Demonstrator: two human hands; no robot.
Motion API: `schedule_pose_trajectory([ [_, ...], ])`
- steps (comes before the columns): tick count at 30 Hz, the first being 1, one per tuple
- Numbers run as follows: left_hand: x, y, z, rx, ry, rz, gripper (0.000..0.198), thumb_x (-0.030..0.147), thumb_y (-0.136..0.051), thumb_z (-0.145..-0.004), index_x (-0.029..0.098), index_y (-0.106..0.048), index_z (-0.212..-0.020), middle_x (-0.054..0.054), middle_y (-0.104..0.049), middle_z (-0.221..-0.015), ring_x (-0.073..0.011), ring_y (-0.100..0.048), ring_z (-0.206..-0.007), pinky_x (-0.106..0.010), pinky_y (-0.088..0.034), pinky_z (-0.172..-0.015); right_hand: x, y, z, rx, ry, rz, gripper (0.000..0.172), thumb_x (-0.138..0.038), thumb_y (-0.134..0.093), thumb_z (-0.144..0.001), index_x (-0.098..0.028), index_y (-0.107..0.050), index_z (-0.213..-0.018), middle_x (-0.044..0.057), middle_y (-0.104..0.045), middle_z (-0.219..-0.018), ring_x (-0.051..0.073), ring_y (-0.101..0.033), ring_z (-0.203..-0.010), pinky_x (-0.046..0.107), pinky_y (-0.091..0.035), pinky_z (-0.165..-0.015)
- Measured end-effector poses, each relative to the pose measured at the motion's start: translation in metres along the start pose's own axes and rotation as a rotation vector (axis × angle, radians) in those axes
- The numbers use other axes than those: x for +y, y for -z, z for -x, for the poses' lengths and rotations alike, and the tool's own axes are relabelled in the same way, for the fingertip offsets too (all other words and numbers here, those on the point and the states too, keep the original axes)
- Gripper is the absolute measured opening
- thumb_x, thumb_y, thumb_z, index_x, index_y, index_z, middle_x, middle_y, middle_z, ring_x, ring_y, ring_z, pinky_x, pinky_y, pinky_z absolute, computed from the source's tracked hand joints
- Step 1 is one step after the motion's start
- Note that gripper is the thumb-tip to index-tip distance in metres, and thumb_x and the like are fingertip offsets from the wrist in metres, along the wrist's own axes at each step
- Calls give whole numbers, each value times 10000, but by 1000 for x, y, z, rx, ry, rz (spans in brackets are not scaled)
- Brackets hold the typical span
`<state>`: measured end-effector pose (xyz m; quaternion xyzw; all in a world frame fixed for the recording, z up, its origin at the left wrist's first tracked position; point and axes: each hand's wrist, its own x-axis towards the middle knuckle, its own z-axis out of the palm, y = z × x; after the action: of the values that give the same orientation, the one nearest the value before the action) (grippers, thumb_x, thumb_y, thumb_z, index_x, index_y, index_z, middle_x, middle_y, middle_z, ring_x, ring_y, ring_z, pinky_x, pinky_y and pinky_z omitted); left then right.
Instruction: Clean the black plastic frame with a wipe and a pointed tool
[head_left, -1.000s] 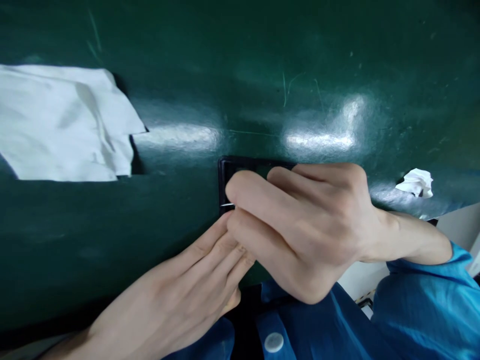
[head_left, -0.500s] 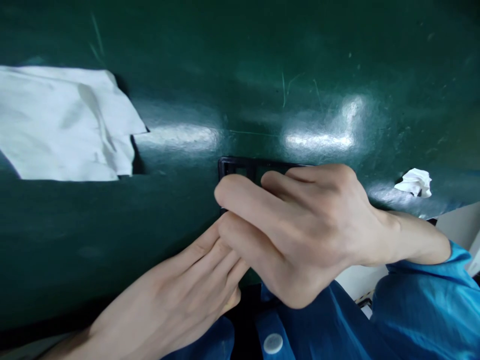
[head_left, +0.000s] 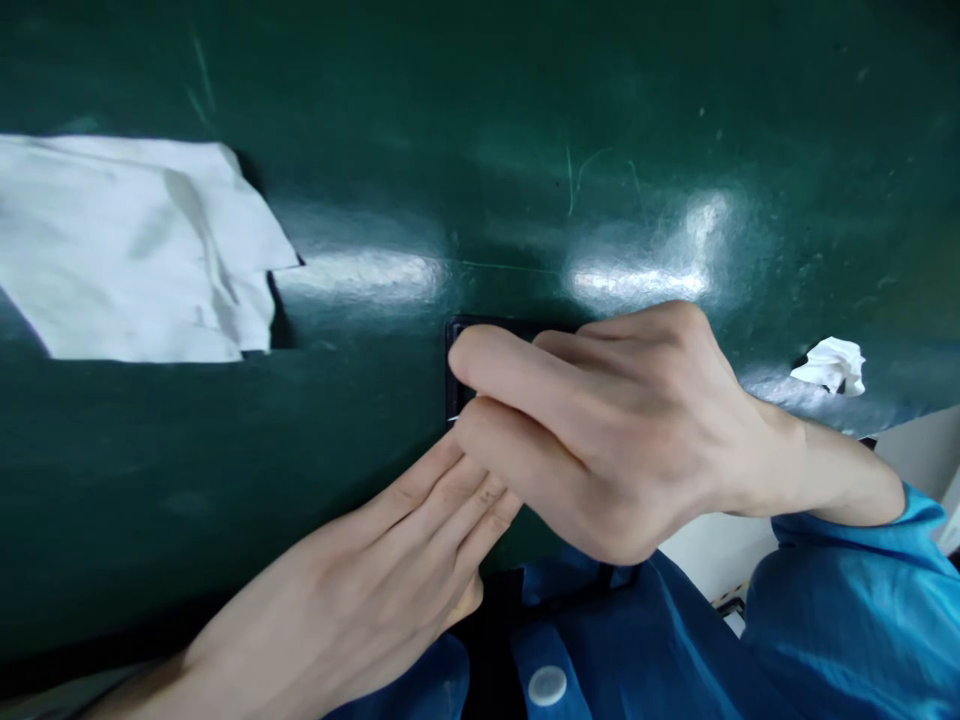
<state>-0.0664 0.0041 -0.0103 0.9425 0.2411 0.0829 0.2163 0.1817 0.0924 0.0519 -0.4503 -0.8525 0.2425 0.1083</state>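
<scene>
A black rectangular frame (head_left: 452, 370) lies in the middle by the near side of the green table, mostly covered by my hands. Only its upper left corner and part of its left edge show. From the lower left my left hand (head_left: 360, 560) reaches to it, fingers straight and close together, thumb tucked beneath. Its fingertips meet the frame's left side and pass under my right hand. Over the frame, my right hand (head_left: 600, 430) is closed with the index finger and thumb bent together. Whatever sits in that pinch is hidden. A thin pale edge shows by the fingertips.
On the left of the glossy green table (head_left: 450, 120) lies a creased white cloth (head_left: 135, 250). A small crumpled white scrap (head_left: 832, 365) rests at the right, near the table's edge. My blue sleeve (head_left: 862, 590) and jacket front border the near side.
My right hand has shifted slightly up and to the right over the frame, staying closed. The left fingertips and the frame have moved slightly right.
</scene>
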Motion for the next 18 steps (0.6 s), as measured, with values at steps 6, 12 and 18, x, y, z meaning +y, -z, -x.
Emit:
schedule_pose_trajectory([
  [6,0,5,-7,13,-106,-186,648,123,-328,-988,-15,-493,-1599,-189,-558,-1682,-331,-563,-1566,-493,12,-1591,5,1,0,-78,-15,-45,425,-175,-272,-1107,-190,-536,-775,-44,-537,-666,80,-192,-584,323,-165,-551],
  [12,-1,7,-11,13,-98,-179,634,191,-357,-1027,-13,-455,-1618,-206,-468,-1743,-339,-482,-1628,-484,-34,-1578,8,0,0,-53,37,-59,442,-153,-257,-1094,-214,-692,-1035,-51,-605,-736,80,-246,-575,325,-186,-536],
  [18,-1,5,-8,-2,-70,-166,656,254,-364,-1054,11,-405,-1662,-176,-381,-1822,-385,-61,-1841,-499,-66,-1582,9,4,-5,-74,18,-86,454,-150,-237,-1099,-206,-682,-1030,-62,-547,-674,82,-182,-553,317,-164,-509],
])
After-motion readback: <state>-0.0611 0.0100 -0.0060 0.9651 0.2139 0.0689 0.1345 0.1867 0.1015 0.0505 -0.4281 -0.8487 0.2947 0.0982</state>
